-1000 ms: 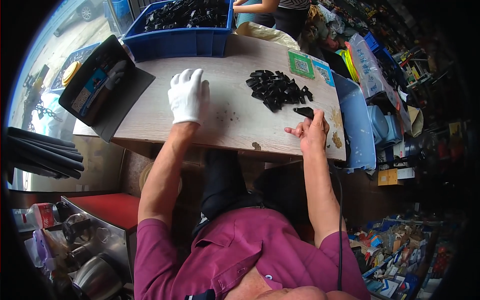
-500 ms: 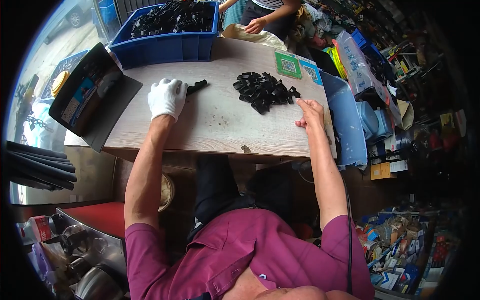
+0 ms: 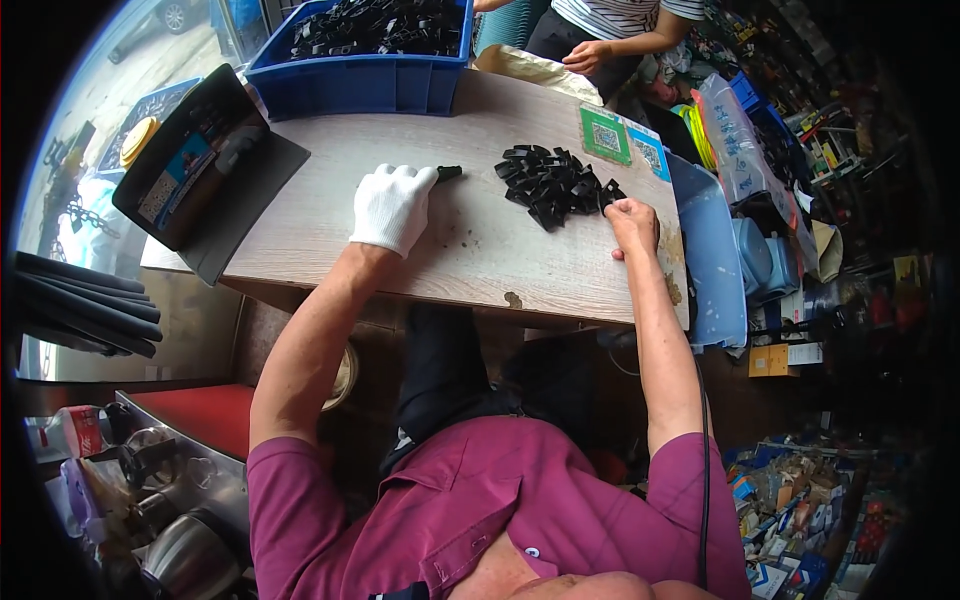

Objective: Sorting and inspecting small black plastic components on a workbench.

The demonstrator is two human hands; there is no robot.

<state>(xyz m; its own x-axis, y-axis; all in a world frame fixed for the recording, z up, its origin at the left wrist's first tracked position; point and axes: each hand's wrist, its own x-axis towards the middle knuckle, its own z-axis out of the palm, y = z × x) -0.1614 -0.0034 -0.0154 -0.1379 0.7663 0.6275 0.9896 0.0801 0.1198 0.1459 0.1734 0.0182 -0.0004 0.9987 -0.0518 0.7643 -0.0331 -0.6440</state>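
My left hand, in a white knit glove, is closed around a black plastic part just above the tabletop. Only the end of that part sticks out past the fingers, on the right. A loose pile of small black plastic pieces lies on the table to the right of it. At the pile's right edge my bare right hand pinches a small black plastic piece between thumb and fingertips. The curled fingers partly hide that piece.
A blue crate full of black parts stands at the table's far left. Nearer is a propped tablet in a dark case. Two code cards lie far right, beside a light-blue bin. Across the table another person's hand shows.
My left hand has moved right with the black part, toward the pile. My right fingers have closed on a piece at the pile's edge. The whole view has shifted slightly.
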